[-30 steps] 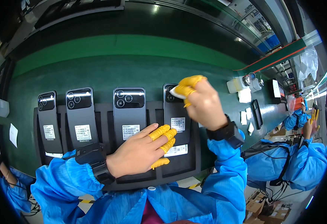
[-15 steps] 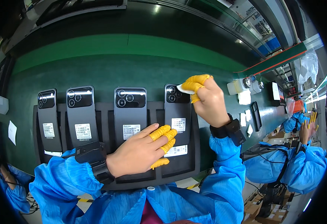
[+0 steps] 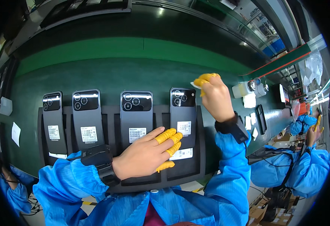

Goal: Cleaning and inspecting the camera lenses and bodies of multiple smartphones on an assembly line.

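Observation:
Several dark grey phones lie backs up in a row on a black tray, each with a camera block at the far end and a white label lower down. My left hand point(image 3: 144, 153) is laid flat, fingers apart in yellow finger cots, across the gap between the third phone point(image 3: 136, 120) and the rightmost phone point(image 3: 183, 116), its fingertips at the latter's lower left edge. Beyond that phone's upper right corner, my right hand point(image 3: 216, 97), also in yellow cots, pinches a small white wipe point(image 3: 196, 85) off the phone. Fingers partly hide the wipe.
The black tray point(image 3: 200, 162) sits on a green bench point(image 3: 108, 71). Dispenser bottles point(image 3: 243, 89), white tissues point(image 3: 249, 100) and a black frame-like piece point(image 3: 261, 119) stand at right. White paper point(image 3: 16, 134) lies at left. People in blue work at both sides.
My right hand has lifted the wipe off the rightmost phone's camera block and moved slightly right and away. My left hand keeps its place on the phones. The whole view has shifted a little.

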